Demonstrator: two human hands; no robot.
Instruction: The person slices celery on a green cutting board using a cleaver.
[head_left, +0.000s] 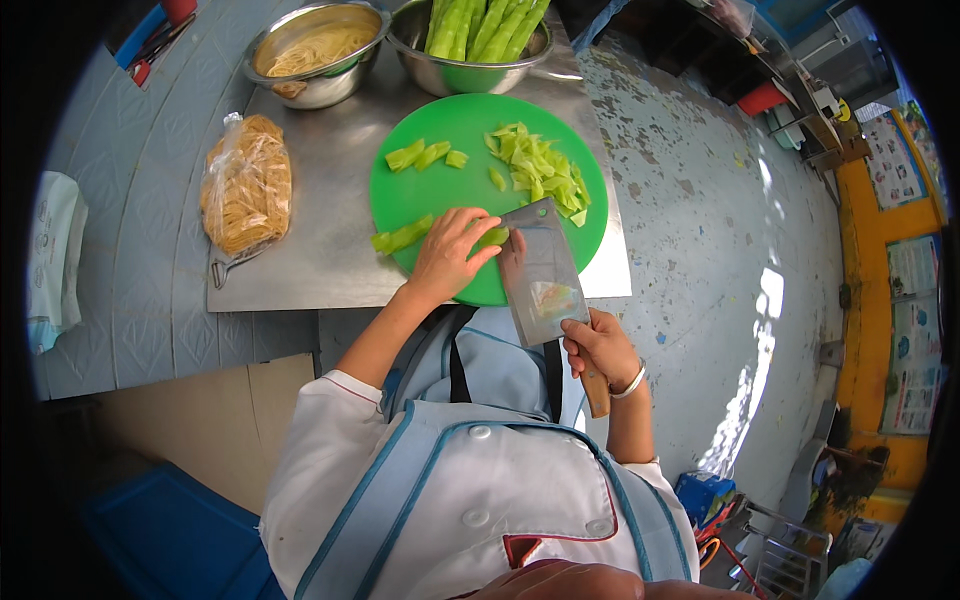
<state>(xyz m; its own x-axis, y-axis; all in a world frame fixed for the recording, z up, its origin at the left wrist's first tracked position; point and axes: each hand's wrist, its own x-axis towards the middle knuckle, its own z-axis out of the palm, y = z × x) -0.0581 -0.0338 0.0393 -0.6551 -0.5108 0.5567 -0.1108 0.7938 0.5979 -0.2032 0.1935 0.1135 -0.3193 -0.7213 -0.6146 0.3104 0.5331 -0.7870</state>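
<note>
My left hand (454, 251) presses a pale green peeled stem (403, 235), perhaps celtuce, against a round green cutting board (442, 191). One end of the stem sticks out left of the hand, the other at the fingertips. Beside that end stands the broad blade of a cleaver (541, 274). The cleaver's wooden handle is in my right hand (604, 347), near the board's front edge. A pile of thin cut slices (541, 166) lies at the board's right. A few short chunks (427, 154) sit at its upper left.
A steel bowl of noodles (319, 52) and another bowl (469, 71) holding several peeled stems stand behind the board. Left are a bag of dried noodles (247, 187), a metal peeler (225, 271) and a wipes pack (56, 259). The steel table's edge (315, 306) runs before me.
</note>
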